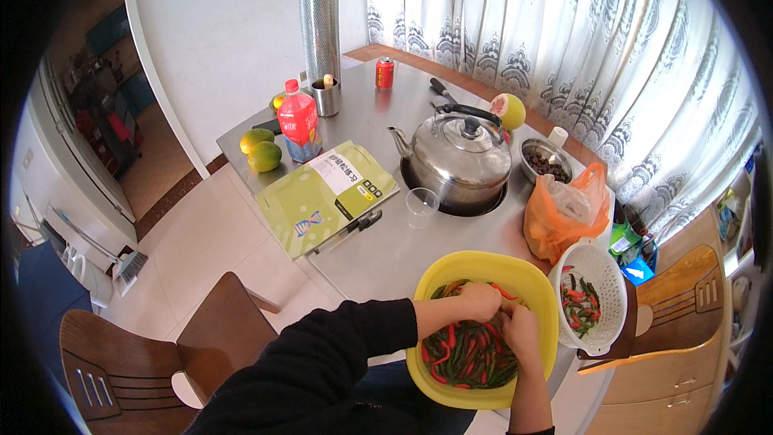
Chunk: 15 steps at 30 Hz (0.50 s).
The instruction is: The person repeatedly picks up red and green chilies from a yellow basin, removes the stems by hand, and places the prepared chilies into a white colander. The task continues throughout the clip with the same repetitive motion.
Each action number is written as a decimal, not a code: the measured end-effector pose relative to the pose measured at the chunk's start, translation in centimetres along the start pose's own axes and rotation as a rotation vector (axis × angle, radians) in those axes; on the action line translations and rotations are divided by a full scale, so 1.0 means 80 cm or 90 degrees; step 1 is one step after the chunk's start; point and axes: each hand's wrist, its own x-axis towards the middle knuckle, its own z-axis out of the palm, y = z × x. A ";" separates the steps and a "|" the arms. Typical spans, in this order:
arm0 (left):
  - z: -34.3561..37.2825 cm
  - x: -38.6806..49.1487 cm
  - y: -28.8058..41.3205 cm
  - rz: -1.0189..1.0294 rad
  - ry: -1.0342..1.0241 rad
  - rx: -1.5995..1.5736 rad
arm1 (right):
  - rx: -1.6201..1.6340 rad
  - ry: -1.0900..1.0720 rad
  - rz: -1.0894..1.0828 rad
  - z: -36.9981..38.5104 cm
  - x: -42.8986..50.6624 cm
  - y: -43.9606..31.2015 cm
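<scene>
In front of me a yellow plastic basin [546, 344] holds many red and green chili peppers [468, 353], which look wet. My left hand [481, 302] is over the far part of the basin, its fingers curled. Close beside it, my right hand [520, 326] reaches in from the right side with bent fingers. The fingertips of both hands almost meet among the peppers, and what lies between them is hidden. A white perforated colander [611, 296] stands just right of the basin, with a smaller amount of red and green chili peppers [581, 308] inside.
Beyond the basin are a clear plastic cup [421, 208], a steel kettle [462, 154], an orange plastic bag [543, 226] and a steel bowl [529, 148]. A green book [317, 205], pens [347, 231], a drink bottle [299, 124] and mangoes [264, 156] lie leftward. Wooden chairs [223, 326] flank the metal table [362, 266].
</scene>
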 end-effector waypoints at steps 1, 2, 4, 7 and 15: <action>-0.002 -0.001 0.000 -0.003 -0.004 -0.013 | -0.064 -0.005 0.031 0.002 0.000 0.002; -0.003 -0.001 -0.001 -0.003 -0.007 -0.031 | -0.080 -0.016 0.041 0.005 0.000 0.004; -0.004 -0.002 -0.001 0.003 -0.009 -0.018 | -0.117 -0.037 0.065 0.009 0.000 0.006; 0.000 -0.004 0.000 0.019 -0.002 0.062 | -0.098 -0.021 0.040 0.011 -0.001 0.005; 0.005 -0.001 -0.003 0.059 0.085 0.106 | -0.110 0.022 0.102 0.004 -0.004 -0.010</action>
